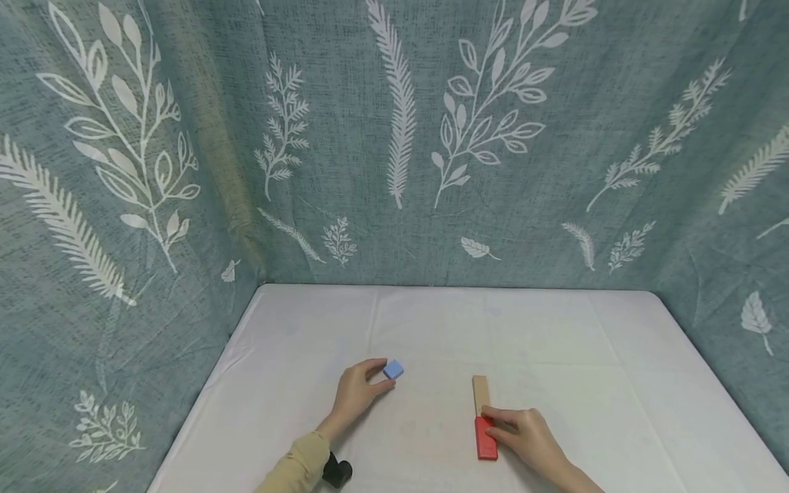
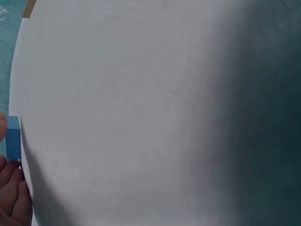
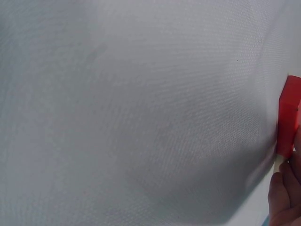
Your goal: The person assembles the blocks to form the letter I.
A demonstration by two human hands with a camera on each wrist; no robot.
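Observation:
A small blue block (image 1: 393,370) is between the thumb and fingers of my left hand (image 1: 357,392), which pinches it at the middle left of the table. The left wrist view shows the same blue block (image 2: 13,137) at its left edge, with fingers (image 2: 16,193) beside it. My right hand (image 1: 529,438) grips a red block (image 1: 486,441) lengthwise on the right. Against the far end of this red block lies a plain wooden strip (image 1: 481,394); whether they are joined I cannot tell. At the right wrist view's edge, the red block (image 3: 288,117) is partly cut off.
A white cloth covers the table (image 1: 419,329). A green leaf-patterned curtain (image 1: 345,137) hangs behind it and along both sides. By the left wrist sits a small black object (image 1: 337,471), partly hidden by the sleeve (image 1: 298,462).

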